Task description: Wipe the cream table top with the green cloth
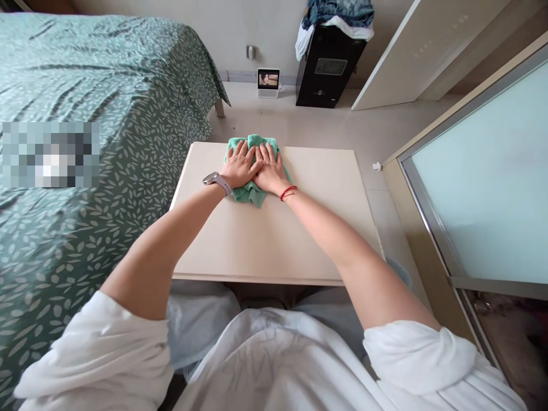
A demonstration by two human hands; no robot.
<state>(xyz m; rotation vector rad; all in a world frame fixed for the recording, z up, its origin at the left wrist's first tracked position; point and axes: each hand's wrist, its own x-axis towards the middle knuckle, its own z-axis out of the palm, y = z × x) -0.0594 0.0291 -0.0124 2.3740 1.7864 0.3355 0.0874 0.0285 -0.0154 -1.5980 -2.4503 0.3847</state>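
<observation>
A green cloth point(252, 196) lies bunched on the pale table point(265, 245), close to its far edge. My left hand point(240, 165) rests flat on the left part of the cloth, fingers stretched forward and spread. Beside it, my right hand point(270, 169) presses flat on the cloth's right part, its fingers also extended. The two hands touch around the thumbs. A watch point(217, 182) is on my left wrist and a red string bracelet point(288, 193) on my right. The cloth under both palms is hidden.
On the left stands a bed with a green leaf-patterned cover point(141, 131). Beyond the table, a small screen point(268, 83) and a black cabinet point(327, 68) topped with clothes stand by the wall. A door point(423, 51) and a frosted-glass panel point(492, 182) border the right side.
</observation>
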